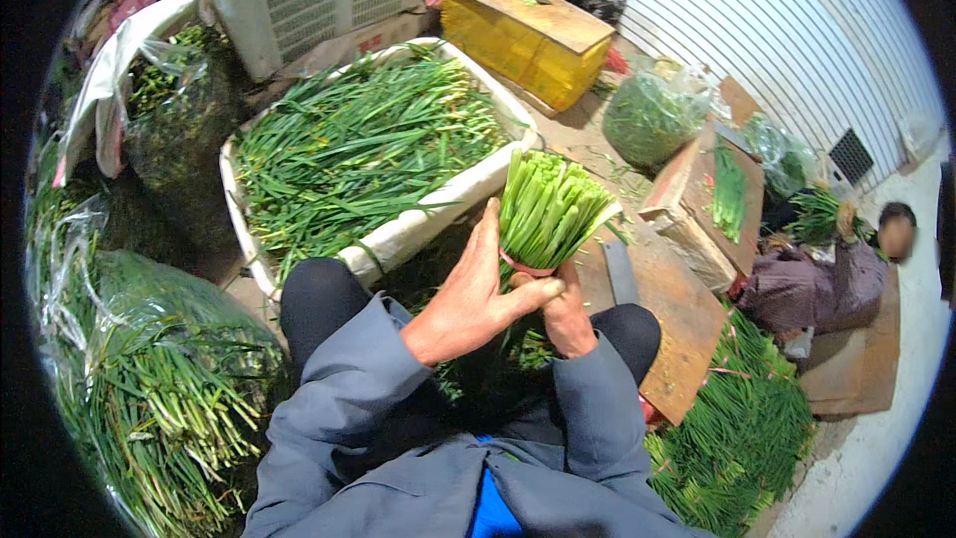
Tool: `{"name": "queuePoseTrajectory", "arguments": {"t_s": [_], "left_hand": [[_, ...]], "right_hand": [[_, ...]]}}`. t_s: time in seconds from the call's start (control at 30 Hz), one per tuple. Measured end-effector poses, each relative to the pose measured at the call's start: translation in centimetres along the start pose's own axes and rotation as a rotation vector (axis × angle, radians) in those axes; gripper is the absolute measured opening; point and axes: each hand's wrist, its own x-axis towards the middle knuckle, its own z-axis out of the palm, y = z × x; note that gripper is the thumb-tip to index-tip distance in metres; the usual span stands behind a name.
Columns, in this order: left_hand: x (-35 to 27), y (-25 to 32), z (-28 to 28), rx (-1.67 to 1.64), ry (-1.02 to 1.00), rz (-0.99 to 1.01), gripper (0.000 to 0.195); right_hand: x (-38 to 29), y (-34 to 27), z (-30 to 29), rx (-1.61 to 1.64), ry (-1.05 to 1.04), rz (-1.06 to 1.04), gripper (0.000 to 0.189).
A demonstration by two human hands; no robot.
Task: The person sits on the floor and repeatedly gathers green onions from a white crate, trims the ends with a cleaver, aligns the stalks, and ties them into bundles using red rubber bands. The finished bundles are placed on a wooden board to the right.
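Note:
A bundle of green chives stands between my hands with its pale cut ends upward. Around it runs a pink band. My left hand lies along the bundle's left side, its thumb reaching across below the band. On the other side, my right hand grips the bundle low down; some of its fingers are hidden. The leafy lower part hangs mostly out of sight between my knees. Just ahead, a white foam box holds a thick layer of loose chives.
Right of my knee is a wooden board bearing a flat metal blade. Banded bundles pile beyond it. Bagged greens crowd the left. A yellow box and white crate stand ahead. Another person sits at right.

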Motion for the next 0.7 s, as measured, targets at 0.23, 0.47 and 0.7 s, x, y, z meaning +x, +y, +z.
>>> {"name": "queuePoseTrajectory", "arguments": {"t_s": [0.23,0.47,0.7], "left_hand": [[-1.0,-0.1,1.2,0.182,-0.099,0.078,0.122],[-4.2,-2.7,2.1,0.213,-0.32,-0.144,0.093],[-7.0,-8.4,-0.3,0.694,-0.8,-0.212,0.035]], "right_hand": [[-1.8,-0.8,-3.9,0.449,0.076,-0.078,0.093],[-2.0,-5.0,-8.3,0.54,0.185,-0.241,0.099],[-0.9,-10.7,-15.8,0.499,0.367,-0.857,0.058]]}}
